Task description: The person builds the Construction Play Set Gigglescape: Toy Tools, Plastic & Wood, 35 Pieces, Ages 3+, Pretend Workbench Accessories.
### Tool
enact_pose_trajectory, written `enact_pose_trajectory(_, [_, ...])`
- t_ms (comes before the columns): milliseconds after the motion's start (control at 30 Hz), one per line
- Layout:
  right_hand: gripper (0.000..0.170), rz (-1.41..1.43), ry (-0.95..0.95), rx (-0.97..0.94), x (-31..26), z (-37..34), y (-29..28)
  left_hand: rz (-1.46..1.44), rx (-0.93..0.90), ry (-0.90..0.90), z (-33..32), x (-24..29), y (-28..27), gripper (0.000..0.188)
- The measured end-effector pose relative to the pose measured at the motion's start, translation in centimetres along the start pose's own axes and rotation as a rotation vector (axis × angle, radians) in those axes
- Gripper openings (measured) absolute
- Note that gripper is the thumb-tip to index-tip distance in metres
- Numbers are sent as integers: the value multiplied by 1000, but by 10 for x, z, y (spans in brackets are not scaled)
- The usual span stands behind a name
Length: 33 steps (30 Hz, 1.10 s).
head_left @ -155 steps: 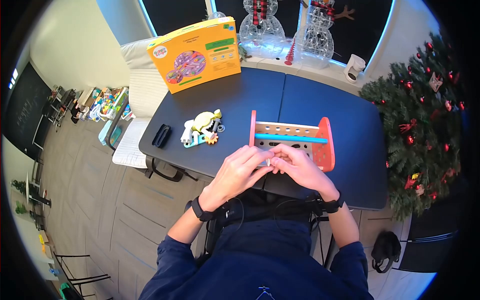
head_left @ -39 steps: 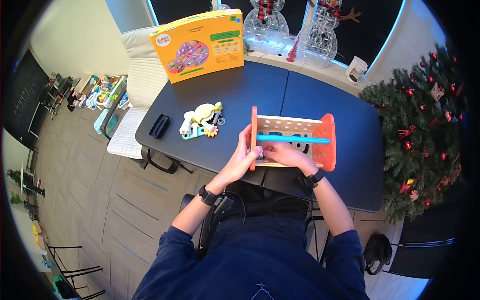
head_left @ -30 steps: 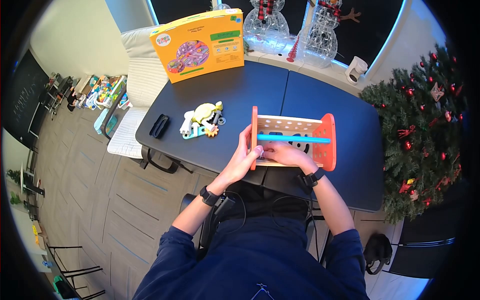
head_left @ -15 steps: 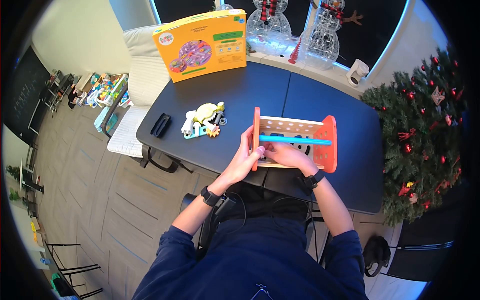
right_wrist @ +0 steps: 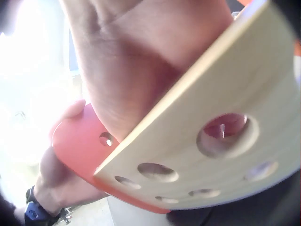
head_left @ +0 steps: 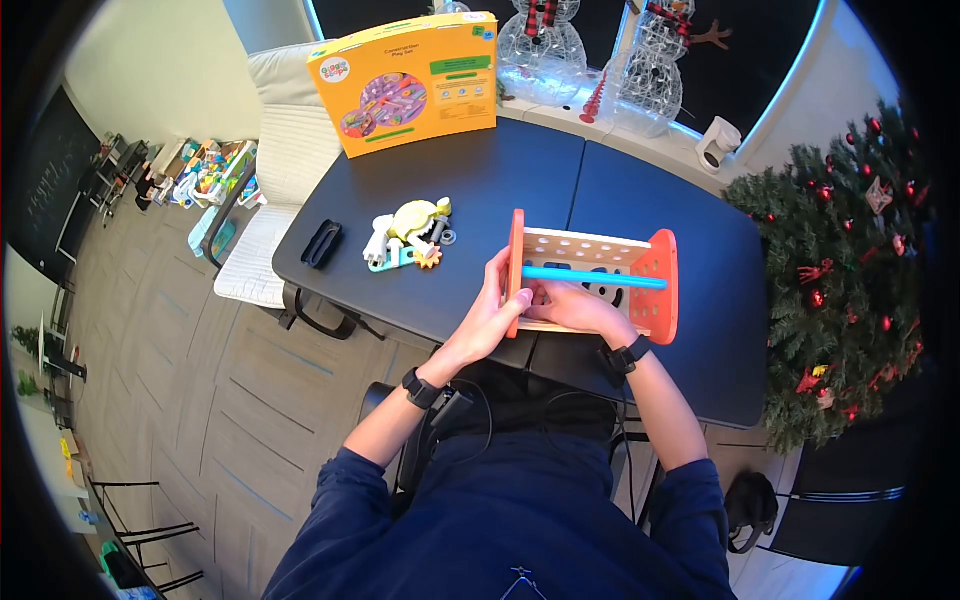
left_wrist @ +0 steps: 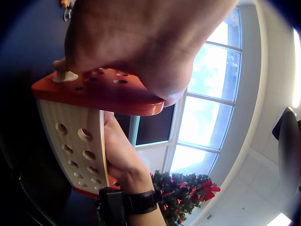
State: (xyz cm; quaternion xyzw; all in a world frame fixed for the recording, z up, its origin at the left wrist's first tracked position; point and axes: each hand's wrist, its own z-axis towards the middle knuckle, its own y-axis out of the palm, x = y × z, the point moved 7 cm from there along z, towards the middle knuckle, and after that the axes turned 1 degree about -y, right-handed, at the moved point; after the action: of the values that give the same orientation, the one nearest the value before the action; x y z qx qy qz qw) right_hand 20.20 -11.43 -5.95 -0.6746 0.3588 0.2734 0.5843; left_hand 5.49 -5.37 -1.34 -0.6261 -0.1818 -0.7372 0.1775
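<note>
A toy toolbox (head_left: 655,290) has red-orange end panels, pale wooden sides with holes and a blue rod handle (head_left: 600,277). My left hand (head_left: 487,318) holds its left end panel, thumb over the near edge, fingers on the outer face. In the left wrist view, a fingertip is right at a cream peg-like piece (left_wrist: 66,76) on that panel. My right hand (head_left: 572,305) reaches inside under the rod, against the inner side of the same panel; its fingertips are hidden, and I cannot tell what they hold. Through a side hole in the right wrist view, a small pale tip (right_wrist: 223,130) shows.
Left of the toolbox lies a pile of toy parts (head_left: 412,237), with a black tray-like case (head_left: 322,244) beyond it. A yellow play-set box (head_left: 410,85) stands at the table's back. A decorated Christmas tree (head_left: 830,270) is at the right, a white chair (head_left: 285,180) at the left.
From working together in front of the toolbox, my left hand has gone to its left panel and my right hand inside. A small whitish piece by the left thumb is now hidden.
</note>
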Motion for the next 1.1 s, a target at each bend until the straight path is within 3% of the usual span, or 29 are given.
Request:
enact_pose_trajectory(433, [33, -281, 32, 56, -42, -10, -14, 6, 3, -7, 0, 2, 1, 85])
enact_pose_trajectory(533, [31, -280, -99, 78, -35, -7, -13, 15, 9, -4, 0, 0, 1, 85])
enact_pose_trajectory(733, [30, -304, -30, -4, -48, -8, -14, 2, 5, -11, 0, -1, 1, 85])
enact_pose_trajectory(833, [30, -282, -92, 56, -48, -5, -14, -6, 4, -11, 1, -2, 1, 85])
enact_pose_trajectory(933, [30, -221, -11, -31, -31, 3, -10, -26, -9, -9, 0, 2, 2, 86])
enact_pose_trajectory(1100, [30, -270, -92, 52, -47, -2, -12, 21, 2, -9, 0, -2, 0, 86])
